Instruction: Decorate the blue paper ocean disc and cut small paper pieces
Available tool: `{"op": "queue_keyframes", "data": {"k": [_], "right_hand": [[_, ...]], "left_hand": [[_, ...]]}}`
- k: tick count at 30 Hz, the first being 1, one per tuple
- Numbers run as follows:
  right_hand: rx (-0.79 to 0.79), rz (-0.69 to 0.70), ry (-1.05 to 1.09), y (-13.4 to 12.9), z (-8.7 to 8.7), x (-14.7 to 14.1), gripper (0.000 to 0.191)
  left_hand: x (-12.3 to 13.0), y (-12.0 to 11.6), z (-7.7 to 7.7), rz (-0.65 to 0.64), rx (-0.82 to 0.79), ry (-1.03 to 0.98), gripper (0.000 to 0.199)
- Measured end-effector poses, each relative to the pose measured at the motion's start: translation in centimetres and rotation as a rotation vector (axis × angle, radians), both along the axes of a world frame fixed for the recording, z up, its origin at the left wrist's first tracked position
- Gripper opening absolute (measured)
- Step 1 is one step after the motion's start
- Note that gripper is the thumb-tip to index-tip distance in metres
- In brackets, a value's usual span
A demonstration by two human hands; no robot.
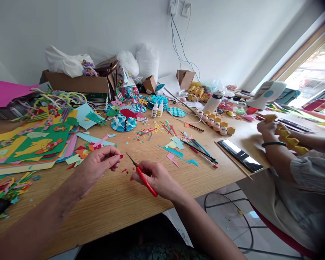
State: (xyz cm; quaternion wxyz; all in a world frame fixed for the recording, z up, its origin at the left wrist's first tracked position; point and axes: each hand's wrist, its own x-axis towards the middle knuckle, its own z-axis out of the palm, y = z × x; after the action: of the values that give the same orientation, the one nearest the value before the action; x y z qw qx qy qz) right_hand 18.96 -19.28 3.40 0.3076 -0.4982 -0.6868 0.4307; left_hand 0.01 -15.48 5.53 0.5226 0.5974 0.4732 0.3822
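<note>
Between the thumb and fingers of my left hand [104, 161] is a small red paper piece [121, 156], its edge sticking out toward the right. My right hand [158, 180] grips red-handled scissors [144, 179], whose dark blades point up and left, a short gap from the paper. Small red paper scraps [125, 171] lie on the wooden table [97, 209] between the two hands. Beyond them stands a blue-and-white paper disc [119, 124] with a red paper shape [128, 114] and a dark wavy strip on it.
Coloured paper sheets with fish cutouts [43, 141] lie at left. Glue bottles [160, 108], pencils [200, 150] and a phone [239, 155] rest farther right. At the right edge another person's hand [268, 130] holds a yellow egg-carton strip [287, 139]. Boxes [78, 83] line the wall.
</note>
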Motion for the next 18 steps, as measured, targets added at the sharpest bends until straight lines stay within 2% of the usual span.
{"op": "queue_keyframes", "data": {"k": [5,12,18], "right_hand": [[-0.094,-0.064,0.377,1.5,0.9,-0.7,0.028],[0.009,-0.033,0.375,3.5,1.2,-1.6,0.025],[-0.052,-0.066,0.470,3.4,1.2,-1.6,0.025]], "left_hand": [[0.4,0.0,0.2,-0.060,0.047,0.052,0.017],[1.2,0.3,0.5,-0.149,0.021,0.117,0.014],[0.9,0.1,-0.1,-0.168,0.023,0.035,0.019]]}}
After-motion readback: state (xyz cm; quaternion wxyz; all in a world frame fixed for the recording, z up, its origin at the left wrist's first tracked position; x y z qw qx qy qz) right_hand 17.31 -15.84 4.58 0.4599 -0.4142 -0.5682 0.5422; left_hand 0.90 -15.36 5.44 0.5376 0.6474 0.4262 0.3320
